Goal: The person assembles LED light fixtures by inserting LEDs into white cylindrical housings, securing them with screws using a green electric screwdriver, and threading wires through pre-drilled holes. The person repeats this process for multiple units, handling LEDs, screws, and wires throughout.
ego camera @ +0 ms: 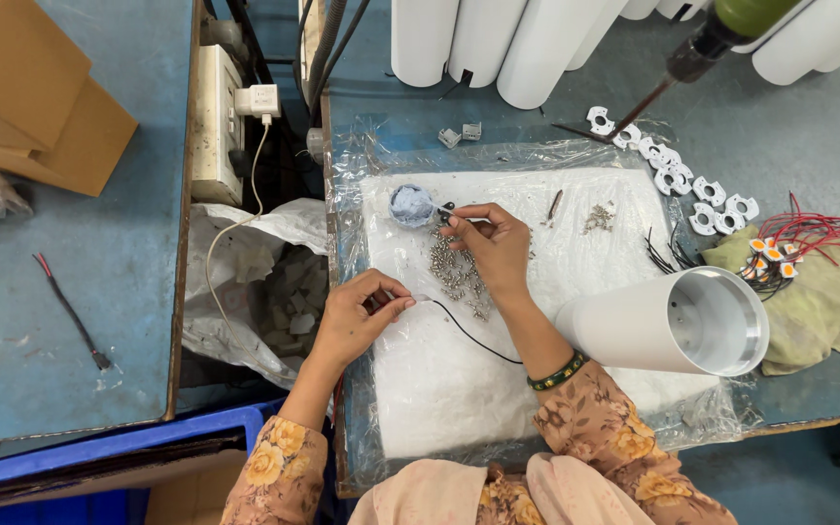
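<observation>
Two hands are working over a white foam sheet [459, 389]. The left hand [357, 316] is pinching a black wire [469, 335]; the right hand [493, 243], fingers curled narrow, is gripping a small dark tool [447, 210] above scattered screws [454, 272].

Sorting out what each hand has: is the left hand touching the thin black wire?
Touching. The head view shows the left hand pinching one end of the thin black wire between fingertips, above the white foam sheet.

My left hand [354, 319] sits low near the left edge of the bench, fingers curled, thumb and fingertips pinched together. My right hand [490, 245] reaches further in, palm down, wrist bent, fingertips pressed together at its upper left; both forearms angle inward.
</observation>
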The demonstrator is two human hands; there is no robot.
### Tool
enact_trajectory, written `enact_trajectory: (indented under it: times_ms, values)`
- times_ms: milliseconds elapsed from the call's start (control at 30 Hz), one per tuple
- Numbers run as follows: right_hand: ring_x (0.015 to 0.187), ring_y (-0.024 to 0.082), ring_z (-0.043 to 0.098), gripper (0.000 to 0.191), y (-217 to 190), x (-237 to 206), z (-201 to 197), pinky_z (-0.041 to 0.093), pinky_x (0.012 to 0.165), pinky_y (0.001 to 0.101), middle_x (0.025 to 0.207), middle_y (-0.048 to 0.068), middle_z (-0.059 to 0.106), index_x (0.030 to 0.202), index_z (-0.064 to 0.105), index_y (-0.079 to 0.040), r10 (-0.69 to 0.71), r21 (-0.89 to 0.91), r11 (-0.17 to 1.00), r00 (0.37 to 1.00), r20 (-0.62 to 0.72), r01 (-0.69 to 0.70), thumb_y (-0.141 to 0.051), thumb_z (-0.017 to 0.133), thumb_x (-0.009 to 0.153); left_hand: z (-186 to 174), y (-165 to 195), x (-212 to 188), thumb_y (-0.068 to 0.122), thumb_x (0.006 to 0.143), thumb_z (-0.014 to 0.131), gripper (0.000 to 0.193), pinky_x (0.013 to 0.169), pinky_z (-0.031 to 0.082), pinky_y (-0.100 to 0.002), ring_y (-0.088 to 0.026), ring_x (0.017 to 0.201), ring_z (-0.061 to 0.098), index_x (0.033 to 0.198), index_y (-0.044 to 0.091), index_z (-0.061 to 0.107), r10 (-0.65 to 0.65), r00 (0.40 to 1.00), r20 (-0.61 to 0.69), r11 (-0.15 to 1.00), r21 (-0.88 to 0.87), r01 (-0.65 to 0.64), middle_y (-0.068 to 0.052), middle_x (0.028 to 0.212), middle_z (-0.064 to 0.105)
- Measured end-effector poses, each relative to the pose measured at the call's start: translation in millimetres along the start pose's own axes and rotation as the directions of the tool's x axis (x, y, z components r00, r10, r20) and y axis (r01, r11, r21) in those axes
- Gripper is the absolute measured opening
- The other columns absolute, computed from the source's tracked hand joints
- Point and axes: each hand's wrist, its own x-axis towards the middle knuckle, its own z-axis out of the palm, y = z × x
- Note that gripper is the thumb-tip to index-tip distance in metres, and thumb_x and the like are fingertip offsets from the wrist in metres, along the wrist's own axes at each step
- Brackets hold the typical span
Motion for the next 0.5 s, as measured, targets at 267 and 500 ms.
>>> enact_trajectory:
  times_ms: [267, 500]
  values:
    - [0.088, 0.018, 0.075, 0.012, -15.0, -23.6, -7.2, 0.063, 0.071, 0.0276, 0.103, 0.014, 0.073, 0.106, 0.069, 0.005, -0.212, 0.031, 0.977, 0.976, 0.052, 0.211, 0.004, 0.071, 0.095, -1.5, 17.2, -4.9, 0.009, 0.084, 0.081, 0.012, 0.055, 0.050, -0.022, -0.007, 0.065, 0.069, 0.093, 0.004, 0.074, 0.087, 0.995, -0.038, 0.996, 0.008, -0.087, -0.003, 0.087, 0.071]
    - [0.088, 0.021, 0.078, 0.009, -78.3, -113.5, -63.8, 0.064, 0.067, 0.0264, 0.100, 0.014, 0.071, 0.103, 0.067, 0.003, -0.300, -0.115, 0.944, 0.951, 0.079, 0.308, 0.007, 0.069, 0.094, 15.9, 76.4, -38.4, 0.007, 0.084, 0.084, 0.016, 0.057, 0.053, -0.025, -0.015, 0.069, 0.069, 0.095, 0.005, 0.072, 0.525, 0.845, -0.096, 0.832, 0.269, -0.486, -0.005, 0.094, 0.071]
